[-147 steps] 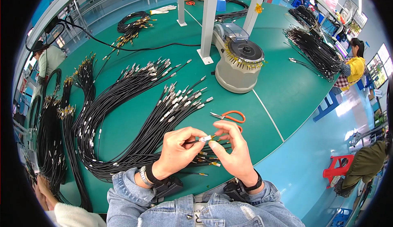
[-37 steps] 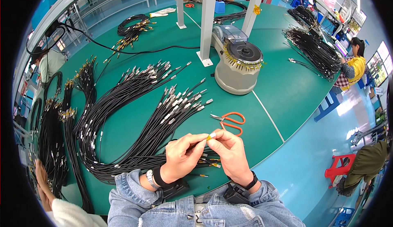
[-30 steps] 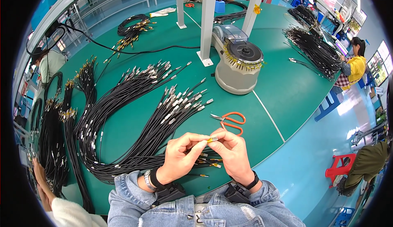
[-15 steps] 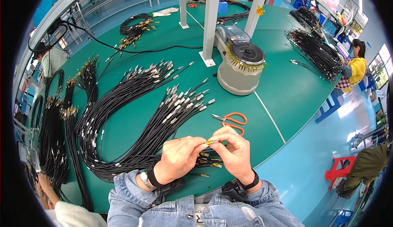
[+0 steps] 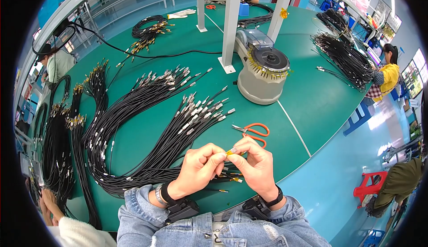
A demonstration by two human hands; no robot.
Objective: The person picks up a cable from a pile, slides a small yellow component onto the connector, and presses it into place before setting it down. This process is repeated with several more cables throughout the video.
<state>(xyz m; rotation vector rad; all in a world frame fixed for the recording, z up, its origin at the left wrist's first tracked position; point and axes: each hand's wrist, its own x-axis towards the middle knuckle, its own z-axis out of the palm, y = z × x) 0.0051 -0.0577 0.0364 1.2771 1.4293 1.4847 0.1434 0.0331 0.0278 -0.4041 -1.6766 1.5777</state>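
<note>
Smooth green worktable [image 5: 307,95]: in the head view, we record a rounded grey tape machine [image 5: 256,88] with black disc and yellow tabs standing beyond the scissors.
Orange-handled metal scissors [image 5: 244,129]: lying beyond the right hand [image 5: 254,166], untouched.
Black cable bundle with silver-white ends [image 5: 167,151]: lying to the left of the left hand [image 5: 198,169].
Small glossy yellow strip [image 5: 230,153]: between both hands, over the worktable; we cannot tell what it covers.
Grip: each hand narrowly pinched, thumb against forefinger, on the strip.
Strip step: we judge it is being folded or pressed down.
Next pinch: calls, we judge, for left steadiness and light right-hand smoothing.
</note>
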